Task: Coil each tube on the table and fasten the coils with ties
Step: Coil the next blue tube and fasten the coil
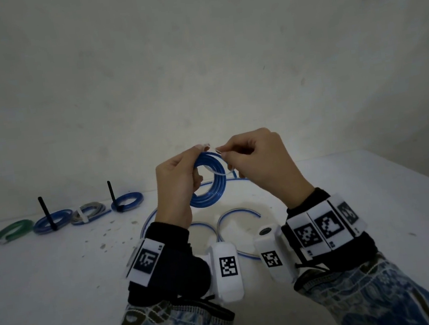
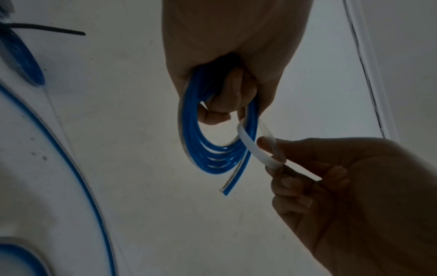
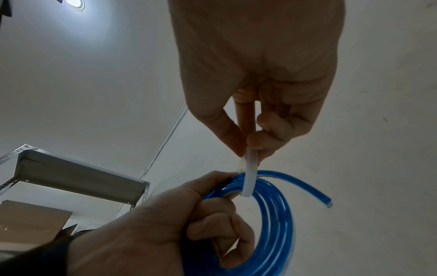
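Observation:
Above the table my left hand [image 1: 180,177] grips a blue tube coil [image 1: 208,187] of several turns, fingers curled through its middle [image 2: 222,104]. A white tie [image 2: 248,145] loops round the blue tube coil [image 2: 212,153], and my right hand [image 1: 251,157] pinches both ends of the white tie [image 3: 249,173] between thumb and fingertips [image 3: 257,142]. The coil's [image 3: 272,224] loose end [image 3: 324,201] sticks out to the side. More loose blue tube [image 1: 231,214] lies in curves on the white table [image 1: 59,278] under my hands.
At the table's far left lie a green coil [image 1: 15,229], a blue coil [image 1: 52,222] with an upright black tie, a grey coil [image 1: 89,213] with a white tie, and another blue coil [image 1: 128,201] with a black tie. A metal shelf [image 3: 78,179] stands to the right.

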